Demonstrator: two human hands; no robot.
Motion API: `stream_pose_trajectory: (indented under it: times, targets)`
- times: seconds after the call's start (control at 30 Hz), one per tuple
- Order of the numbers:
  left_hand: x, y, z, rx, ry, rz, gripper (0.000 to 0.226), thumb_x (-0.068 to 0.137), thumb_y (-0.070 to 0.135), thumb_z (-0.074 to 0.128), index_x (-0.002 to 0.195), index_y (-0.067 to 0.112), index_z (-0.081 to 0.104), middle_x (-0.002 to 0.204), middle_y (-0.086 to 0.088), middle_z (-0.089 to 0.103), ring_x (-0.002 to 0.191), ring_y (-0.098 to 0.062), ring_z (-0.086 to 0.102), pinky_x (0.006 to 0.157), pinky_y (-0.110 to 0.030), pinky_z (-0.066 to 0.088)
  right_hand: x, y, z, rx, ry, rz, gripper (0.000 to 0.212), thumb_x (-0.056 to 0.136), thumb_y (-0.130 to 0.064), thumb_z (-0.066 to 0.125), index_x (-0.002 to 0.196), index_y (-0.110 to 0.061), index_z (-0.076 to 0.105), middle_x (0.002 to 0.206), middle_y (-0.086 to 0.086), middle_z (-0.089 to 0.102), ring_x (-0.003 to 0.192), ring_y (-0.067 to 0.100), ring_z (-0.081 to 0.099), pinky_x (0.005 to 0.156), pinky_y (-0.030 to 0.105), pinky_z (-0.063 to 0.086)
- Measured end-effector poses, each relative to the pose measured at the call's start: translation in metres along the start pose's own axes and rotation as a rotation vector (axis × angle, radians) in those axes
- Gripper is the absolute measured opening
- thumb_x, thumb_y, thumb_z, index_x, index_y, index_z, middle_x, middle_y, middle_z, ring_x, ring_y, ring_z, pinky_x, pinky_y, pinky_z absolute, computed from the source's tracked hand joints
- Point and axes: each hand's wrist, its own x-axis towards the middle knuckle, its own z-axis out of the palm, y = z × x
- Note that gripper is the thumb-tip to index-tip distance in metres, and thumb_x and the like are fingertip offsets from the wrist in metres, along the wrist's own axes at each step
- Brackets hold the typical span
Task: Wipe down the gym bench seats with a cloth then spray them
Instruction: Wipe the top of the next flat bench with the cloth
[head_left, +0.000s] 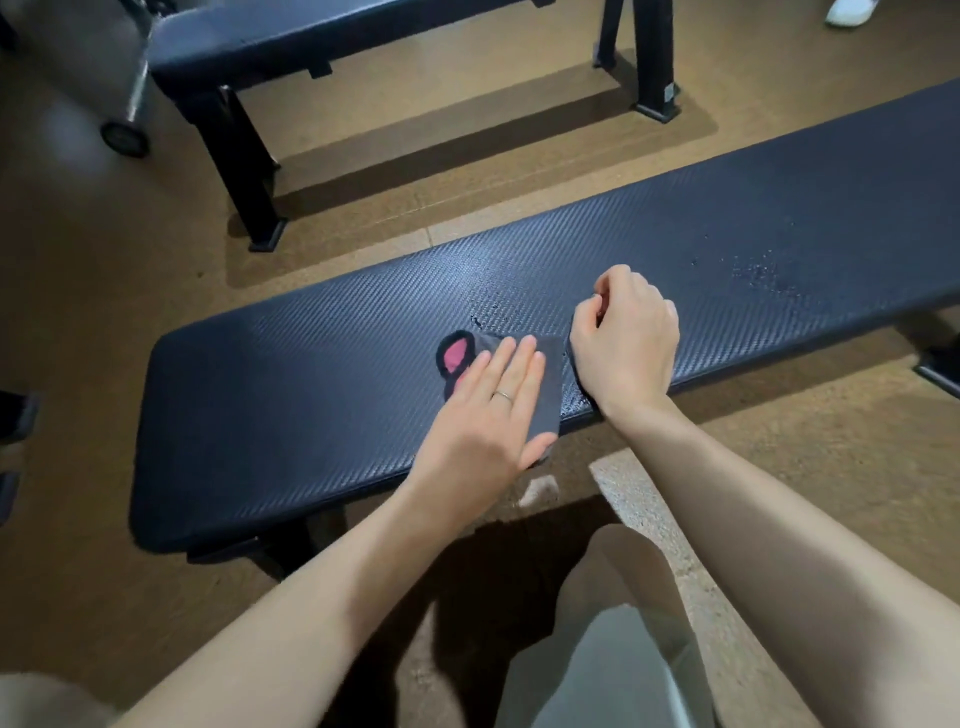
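Note:
A long black textured bench seat (311, 364) runs across the middle of the view. A grey cloth (548, 384) with a pink and black patch at its left end lies on the seat near the front edge. My left hand (488, 415) presses flat on the cloth with straight fingers. My right hand (623, 338) sits just to its right with curled fingers, pinching the cloth's right edge. Wet droplets (758, 275) speckle the seat further right. No spray bottle is in view.
A second black bench (363, 31) stands parallel behind, its legs on the brown floor. A wheeled metal frame (124, 137) is at the far left. Someone's white shoe (849, 10) shows at the top right. My leg (613, 649) is below the bench.

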Motion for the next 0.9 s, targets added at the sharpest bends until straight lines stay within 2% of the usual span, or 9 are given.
stream_pose_trajectory:
  times: [0.1, 0.17, 0.27, 0.37, 0.53, 0.63, 0.7, 0.8, 0.9]
  targets:
    - [-0.024, -0.027, -0.005, -0.065, -0.052, 0.094, 0.079, 0.100, 0.045, 0.053, 0.157, -0.004, 0.032, 0.166, -0.021, 0.028, 0.154, -0.033, 0.029, 0.124, -0.049, 0.031, 0.001, 0.001, 0.000, -0.023, -0.019, 0.003, 0.009, 0.094, -0.019, 0.047, 0.091, -0.013, 0.054, 0.089, 0.005, 0.063, 0.086, 0.030, 0.057, 0.084, 0.045, 0.042]
    - [-0.056, -0.060, -0.013, -0.020, -0.080, 0.131, 0.083, 0.095, 0.043, 0.064, 0.156, -0.005, 0.034, 0.166, -0.021, 0.029, 0.154, -0.034, 0.031, 0.124, -0.049, 0.031, 0.002, 0.001, 0.000, -0.041, -0.027, 0.015, 0.009, 0.096, -0.020, 0.047, 0.091, -0.015, 0.053, 0.089, 0.003, 0.061, 0.084, 0.028, 0.056, 0.084, 0.043, 0.042]
    - [-0.085, -0.085, -0.010, 0.054, -0.098, 0.155, 0.077, 0.102, 0.046, 0.047, 0.156, -0.007, 0.032, 0.166, -0.024, 0.025, 0.154, -0.037, 0.028, 0.124, -0.051, 0.028, 0.002, -0.002, 0.001, -0.052, -0.021, 0.034, 0.008, 0.096, -0.020, 0.047, 0.091, -0.015, 0.052, 0.089, 0.002, 0.059, 0.083, 0.026, 0.054, 0.083, 0.041, 0.040]
    - [-0.074, -0.071, -0.001, -0.034, -0.131, 0.035, 0.083, 0.097, 0.048, 0.054, 0.157, -0.005, 0.031, 0.167, -0.022, 0.025, 0.155, -0.036, 0.026, 0.125, -0.051, 0.028, 0.000, -0.003, 0.003, -0.124, 0.001, 0.017, 0.013, 0.093, -0.025, 0.047, 0.093, -0.015, 0.056, 0.094, 0.004, 0.056, 0.087, 0.027, 0.050, 0.082, 0.041, 0.038]
    - [-0.008, -0.034, 0.000, -0.126, -0.040, 0.071, 0.081, 0.102, 0.054, 0.036, 0.158, -0.004, 0.029, 0.167, -0.022, 0.023, 0.156, -0.036, 0.023, 0.128, -0.049, 0.019, 0.003, -0.002, 0.009, -0.201, -0.005, -0.078, 0.030, 0.094, -0.030, 0.046, 0.107, -0.014, 0.068, 0.111, 0.005, 0.059, 0.106, 0.028, 0.053, 0.098, 0.043, 0.041]
    - [0.026, -0.013, -0.005, -0.158, -0.091, 0.076, 0.085, 0.101, 0.059, 0.017, 0.161, -0.001, 0.020, 0.170, -0.019, 0.013, 0.159, -0.033, 0.013, 0.130, -0.045, 0.008, 0.008, 0.005, 0.007, -0.182, -0.088, -0.132, 0.040, 0.096, -0.030, 0.043, 0.124, -0.013, 0.066, 0.125, 0.006, 0.060, 0.118, 0.029, 0.053, 0.105, 0.045, 0.041]
    - [0.014, -0.021, -0.005, -0.143, -0.082, 0.117, 0.082, 0.103, 0.057, 0.021, 0.161, -0.001, 0.019, 0.170, -0.019, 0.013, 0.159, -0.033, 0.014, 0.130, -0.046, 0.011, 0.008, 0.017, 0.001, -0.248, -0.149, -0.173, 0.048, 0.099, -0.035, 0.037, 0.136, -0.016, 0.061, 0.138, 0.008, 0.057, 0.128, 0.030, 0.051, 0.109, 0.046, 0.039]
    - [-0.042, -0.054, -0.007, -0.050, -0.099, 0.207, 0.074, 0.106, 0.045, 0.038, 0.162, 0.001, 0.015, 0.169, -0.022, 0.011, 0.157, -0.037, 0.018, 0.127, -0.050, 0.020, 0.002, 0.029, -0.010, -0.336, -0.183, -0.065, 0.057, 0.101, -0.046, 0.025, 0.149, -0.027, 0.050, 0.156, 0.005, 0.045, 0.143, 0.028, 0.039, 0.119, 0.048, 0.029]
    - [-0.061, -0.073, -0.005, 0.008, -0.178, 0.300, 0.074, 0.110, 0.043, 0.027, 0.162, -0.004, 0.005, 0.171, -0.024, 0.002, 0.159, -0.041, 0.005, 0.127, -0.056, 0.017, 0.002, 0.028, -0.010, -0.348, -0.167, -0.007, 0.055, 0.101, -0.046, 0.026, 0.148, -0.030, 0.050, 0.156, 0.002, 0.044, 0.144, 0.026, 0.037, 0.121, 0.048, 0.026]
